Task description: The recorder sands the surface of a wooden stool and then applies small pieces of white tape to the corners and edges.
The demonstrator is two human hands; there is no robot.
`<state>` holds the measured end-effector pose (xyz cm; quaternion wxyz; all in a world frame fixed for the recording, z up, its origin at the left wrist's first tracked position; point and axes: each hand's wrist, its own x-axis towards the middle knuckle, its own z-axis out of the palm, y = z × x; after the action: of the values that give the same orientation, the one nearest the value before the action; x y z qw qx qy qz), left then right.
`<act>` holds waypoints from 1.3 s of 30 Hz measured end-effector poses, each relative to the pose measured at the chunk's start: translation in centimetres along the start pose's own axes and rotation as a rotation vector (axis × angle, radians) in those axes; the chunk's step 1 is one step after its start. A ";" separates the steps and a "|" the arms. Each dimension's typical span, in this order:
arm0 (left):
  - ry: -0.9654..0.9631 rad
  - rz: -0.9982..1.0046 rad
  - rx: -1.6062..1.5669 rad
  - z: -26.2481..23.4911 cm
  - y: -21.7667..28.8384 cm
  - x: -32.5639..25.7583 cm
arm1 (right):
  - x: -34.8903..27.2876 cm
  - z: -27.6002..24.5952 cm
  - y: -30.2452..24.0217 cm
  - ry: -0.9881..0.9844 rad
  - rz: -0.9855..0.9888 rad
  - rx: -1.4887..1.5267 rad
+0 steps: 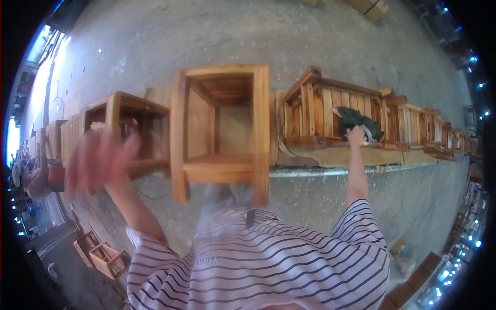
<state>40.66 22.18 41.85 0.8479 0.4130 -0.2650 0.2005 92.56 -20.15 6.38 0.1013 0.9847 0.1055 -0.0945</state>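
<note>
My right hand reaches out to the right, its fingers closed on a dark green, crumpled thing with a grey edge, whose kind I cannot make out. That thing lies on a slatted wooden furniture piece. Directly in front of me stands a square wooden frame piece with legs and a shelf. My left hand is blurred by motion, its fingers seemingly spread and nothing visible in them. It is in front of another wooden frame piece at the left.
More slatted wooden pieces run in a row to the right, on brown cardboard laid over the concrete floor. Small wooden frames lie at the lower left. Cardboard boxes sit at the far side.
</note>
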 end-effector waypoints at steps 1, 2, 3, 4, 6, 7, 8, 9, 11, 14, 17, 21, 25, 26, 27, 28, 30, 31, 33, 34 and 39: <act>0.456 -0.141 0.125 0.1 -1.8 1.1 | 1.9 1.9 3.3 0.129 -0.013 0.056; 0.527 -0.224 0.146 -2.4 -3.6 1.3 | 2.8 2.0 3.4 0.288 -0.023 0.096; 0.574 -0.537 0.568 -2.1 -5.6 3.3 | 2.8 0.4 2.2 0.318 -0.151 0.064; 0.586 -0.854 1.000 -1.5 -8.1 5.6 | 0.4 -2.3 -0.2 0.326 -0.192 0.281; 0.057 -0.705 1.241 -1.8 -13.8 5.8 | -5.2 -8.1 -1.1 0.377 -0.353 0.628; 0.010 -0.671 1.340 -0.7 -16.0 6.0 | -8.5 -11.0 -1.7 0.378 -0.404 0.819; -0.039 -0.637 1.445 0.7 -17.8 6.1 | -12.5 -14.4 -2.4 0.248 -0.461 0.953; -0.042 -0.572 1.468 1.7 -19.9 5.7 | -16.9 -16.5 -2.5 0.118 -0.509 1.077; -0.078 -0.374 1.486 3.4 -24.0 4.5 | -24.4 -16.8 -2.5 -0.072 -0.461 1.292; -0.140 -0.229 1.202 3.7 -26.6 3.5 | -29.2 -20.0 -4.1 -0.166 -0.549 1.309; -0.068 -0.029 1.406 0.9 -25.7 5.8 | -29.7 -20.8 -5.0 -0.125 -0.368 1.596; 0.060 -0.054 1.732 -10.8 -24.6 11.8 | -29.8 -21.4 -3.5 -0.027 -0.206 1.916; 0.315 -0.322 1.948 -18.5 -27.0 9.8 | -31.2 -20.6 -2.3 0.014 -0.126 1.935; 0.354 -0.512 1.972 -18.3 -28.1 9.4 | -31.7 -20.2 -1.9 0.017 -0.123 1.929; 0.120 -0.592 2.003 -16.7 -29.6 8.2 | -32.0 -19.6 -1.4 0.044 -0.073 1.911; -0.118 -0.667 2.022 -13.9 -30.7 6.2 | -32.3 -19.1 -1.1 0.068 -0.024 1.894; -0.306 -0.612 1.868 -7.5 -32.4 0.6 | -32.6 -18.9 -0.3 0.076 0.032 1.894; -0.430 -0.663 1.750 -2.6 -31.3 -0.9 | -32.5 -18.7 -0.3 0.103 0.097 1.903; -0.199 -0.675 1.535 4.0 -32.5 -7.1 | -32.3 -18.8 0.0 0.076 0.071 1.917; -0.273 -0.802 1.434 6.9 -32.8 -9.5 | -32.1 -18.7 0.2 0.066 0.065 1.924; -0.094 -0.897 0.998 7.7 -28.7 -8.0 | -30.9 -19.2 0.2 0.079 0.041 1.927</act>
<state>48.27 -1.55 23.84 0.5443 0.8337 0.0201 -0.0911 66.07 -21.96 31.35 -0.7526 0.6491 -0.0315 -0.1056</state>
